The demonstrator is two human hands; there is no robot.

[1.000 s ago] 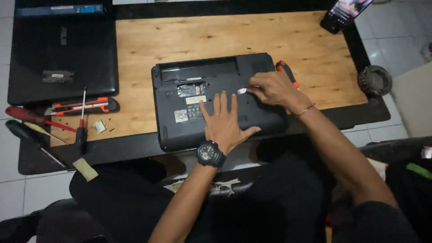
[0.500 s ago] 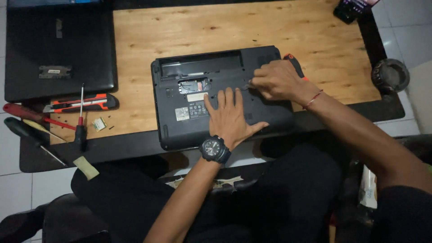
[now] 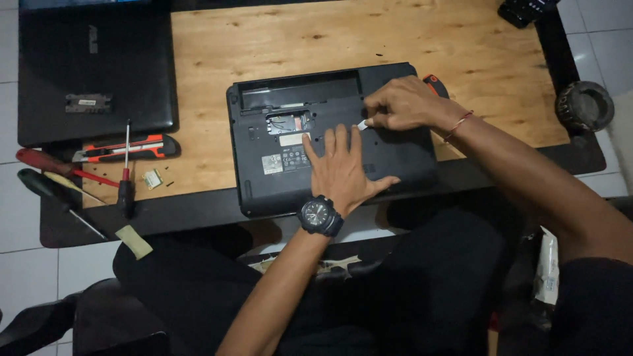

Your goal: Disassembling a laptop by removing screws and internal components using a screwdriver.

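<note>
On wooden table [image 3: 395, 39] | black laptop [image 3: 395, 148] upside-down | left hand [image 3: 343, 168] flat | right hand [image 3: 402, 105] pinching white tool [image 3: 362, 124]

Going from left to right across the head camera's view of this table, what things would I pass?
Red-handled screwdriver → orange utility knife → upturned black laptop → left hand, flat on the laptop → right hand, pinching a small white piece → round dark object at the table's right edge.
</note>
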